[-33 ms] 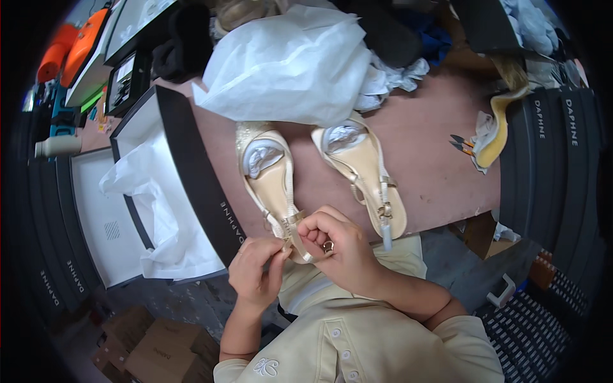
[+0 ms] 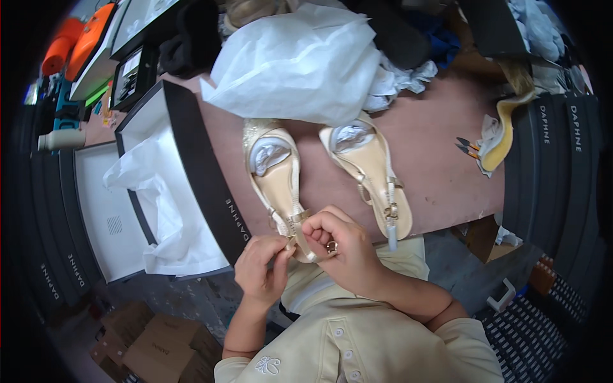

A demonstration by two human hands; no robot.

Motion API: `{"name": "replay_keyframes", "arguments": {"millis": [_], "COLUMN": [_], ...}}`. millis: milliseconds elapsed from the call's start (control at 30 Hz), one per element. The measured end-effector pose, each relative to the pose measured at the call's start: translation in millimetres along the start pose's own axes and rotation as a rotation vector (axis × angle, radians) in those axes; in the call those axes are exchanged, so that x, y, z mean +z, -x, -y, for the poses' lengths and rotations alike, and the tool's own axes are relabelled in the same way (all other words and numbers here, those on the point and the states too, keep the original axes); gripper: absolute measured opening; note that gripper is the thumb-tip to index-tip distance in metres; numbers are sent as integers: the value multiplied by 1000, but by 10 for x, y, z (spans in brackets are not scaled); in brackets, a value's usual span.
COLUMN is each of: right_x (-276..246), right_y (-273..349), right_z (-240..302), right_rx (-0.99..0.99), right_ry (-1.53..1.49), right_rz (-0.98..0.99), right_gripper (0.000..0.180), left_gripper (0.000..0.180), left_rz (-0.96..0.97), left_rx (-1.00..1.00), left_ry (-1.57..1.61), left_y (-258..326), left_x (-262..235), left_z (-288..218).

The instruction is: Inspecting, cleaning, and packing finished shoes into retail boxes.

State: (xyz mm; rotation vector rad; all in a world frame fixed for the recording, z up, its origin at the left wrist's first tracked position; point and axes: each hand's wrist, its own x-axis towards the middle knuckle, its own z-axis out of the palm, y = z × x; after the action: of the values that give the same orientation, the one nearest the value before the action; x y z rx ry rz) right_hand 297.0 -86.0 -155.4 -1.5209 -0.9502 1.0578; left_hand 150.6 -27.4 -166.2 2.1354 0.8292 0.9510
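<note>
A pale gold sandal (image 2: 276, 182) with a glittery toe lies on the pink tabletop, its heel end toward me. My left hand (image 2: 260, 267) pinches the sandal's ankle strap near the heel, thumb against fingertips. Close beside it, my right hand (image 2: 345, 252) has its fingers closed on the same strap, with a small gold buckle showing next to them. My fingers cover part of the heel. The matching sandal (image 2: 375, 175) rests to the right, untouched, its buckle and a clear sleeve on its strap toward me. Crumpled silvery stuffing fills both toes.
An open black shoebox (image 2: 191, 159) with white tissue paper (image 2: 159, 210) stands left. White wrapping (image 2: 294, 64) is heaped behind the sandals. Dark shoeboxes (image 2: 552, 179) stack at the right, near a yellow insole-like piece (image 2: 501, 140) and two pointed tools (image 2: 468, 148). Cardboard boxes (image 2: 163, 348) sit low left.
The whole view has shifted slightly, so things appear a little to the right. Both hands keep their hold on the strap, with barely any finger movement.
</note>
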Motion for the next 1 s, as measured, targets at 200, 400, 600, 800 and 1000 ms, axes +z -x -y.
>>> {"name": "replay_keyframes", "arguments": {"millis": [200, 400, 600, 800, 1000], "right_x": [63, 49, 69, 121, 116], "right_y": [-4, -19, -48, -73, -84], "right_z": [13, -8, 2, -14, 8], "right_rx": [52, -44, -78, -113, -47], "right_ry": [34, 87, 153, 222, 154], "right_rz": [-13, -15, -47, -88, -69], "right_gripper": [13, 11, 8, 10, 9], "left_gripper": [11, 9, 10, 11, 12], "left_rz": [-364, -459, -392, -486, -547], "left_rx": [-304, -639, -338, -366, -661], "left_ry": [246, 717, 289, 419, 843], "left_y": [162, 166, 187, 226, 160], "left_x": [298, 235, 269, 322, 222], "left_z": [-100, -228, -211, -226, -187]}}
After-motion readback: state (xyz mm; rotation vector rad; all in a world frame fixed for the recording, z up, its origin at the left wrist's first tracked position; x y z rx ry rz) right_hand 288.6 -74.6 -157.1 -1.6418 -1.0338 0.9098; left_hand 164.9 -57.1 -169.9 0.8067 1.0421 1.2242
